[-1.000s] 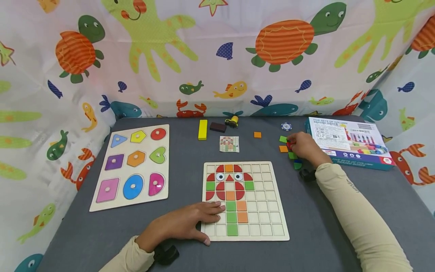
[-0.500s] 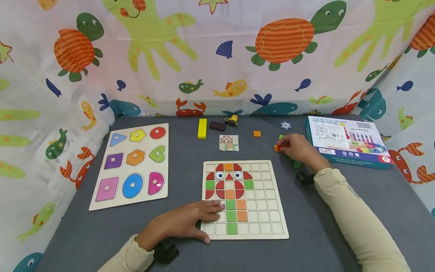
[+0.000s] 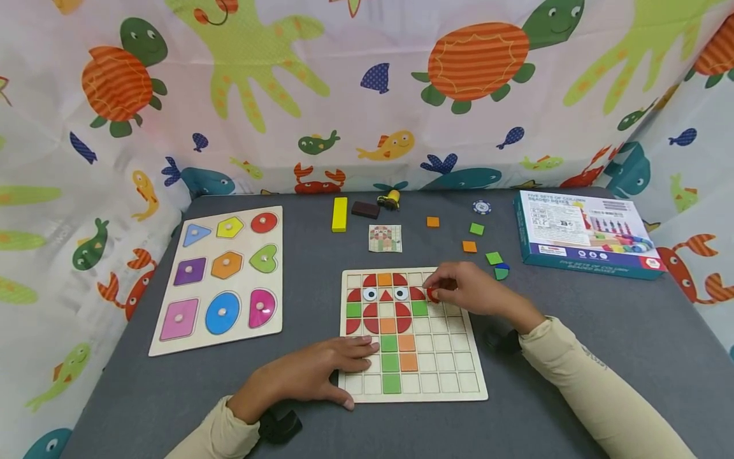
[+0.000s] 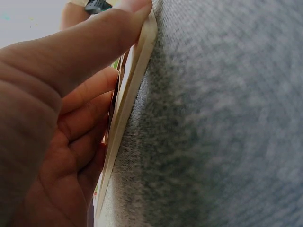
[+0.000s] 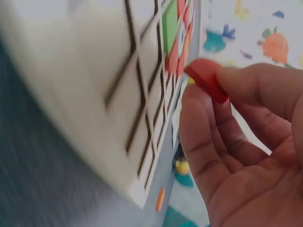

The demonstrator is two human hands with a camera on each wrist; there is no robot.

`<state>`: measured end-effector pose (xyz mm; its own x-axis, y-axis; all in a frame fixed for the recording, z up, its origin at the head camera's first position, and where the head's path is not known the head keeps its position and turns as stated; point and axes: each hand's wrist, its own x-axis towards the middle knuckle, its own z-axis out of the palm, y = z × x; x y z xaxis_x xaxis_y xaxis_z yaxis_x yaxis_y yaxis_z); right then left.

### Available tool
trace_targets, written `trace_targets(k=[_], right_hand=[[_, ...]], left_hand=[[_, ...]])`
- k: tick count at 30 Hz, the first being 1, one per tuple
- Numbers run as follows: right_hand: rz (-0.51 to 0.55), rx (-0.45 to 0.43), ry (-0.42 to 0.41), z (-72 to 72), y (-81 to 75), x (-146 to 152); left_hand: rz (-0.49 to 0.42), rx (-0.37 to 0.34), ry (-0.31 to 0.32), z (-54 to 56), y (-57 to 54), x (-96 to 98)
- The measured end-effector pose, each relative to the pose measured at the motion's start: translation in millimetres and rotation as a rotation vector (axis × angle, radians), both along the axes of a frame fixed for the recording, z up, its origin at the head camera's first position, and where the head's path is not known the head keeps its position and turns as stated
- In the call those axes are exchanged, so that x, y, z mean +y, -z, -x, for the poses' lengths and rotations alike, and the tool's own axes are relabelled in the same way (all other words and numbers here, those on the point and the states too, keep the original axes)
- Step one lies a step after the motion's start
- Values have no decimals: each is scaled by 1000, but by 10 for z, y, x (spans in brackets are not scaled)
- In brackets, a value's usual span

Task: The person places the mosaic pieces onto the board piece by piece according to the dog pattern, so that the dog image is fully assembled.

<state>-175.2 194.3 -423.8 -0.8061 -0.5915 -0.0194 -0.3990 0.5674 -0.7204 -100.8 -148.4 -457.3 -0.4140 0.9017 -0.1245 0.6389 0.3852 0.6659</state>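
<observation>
A wooden grid board lies flat, partly filled with red, green and orange tiles that form a face-like pattern with two eyes. My left hand rests on its lower left corner, fingers spread over the squares and thumb at the front edge. In the left wrist view the thumb lies along the board's edge. My right hand pinches a red curved tile between thumb and fingertips, over the board's upper right squares, beside the red piece at the right of the face.
Right of the board lie loose green and orange tiles and a blue-green pair. A pattern card, yellow block, dark block and bee figure stand behind. A shape puzzle lies left; a box and poker chip are back right.
My right hand has moved from the loose tiles left and nearer, over the board, bringing the red tile. One orange tile has shifted slightly left. The left hand stays on the board.
</observation>
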Motion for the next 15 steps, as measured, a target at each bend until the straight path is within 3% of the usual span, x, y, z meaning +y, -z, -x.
trace_targets(k=[6, 10, 15], right_hand=[[8, -88, -106, -174, 46, -132], [-18, -61, -147, -237, 82, -195], [-54, 0, -115, -267, 128, -248]], left_hand=[[5, 2, -6, -8, -14, 1], [4, 5, -10, -11, -25, -1], [4, 7, -8, -10, -32, 4]])
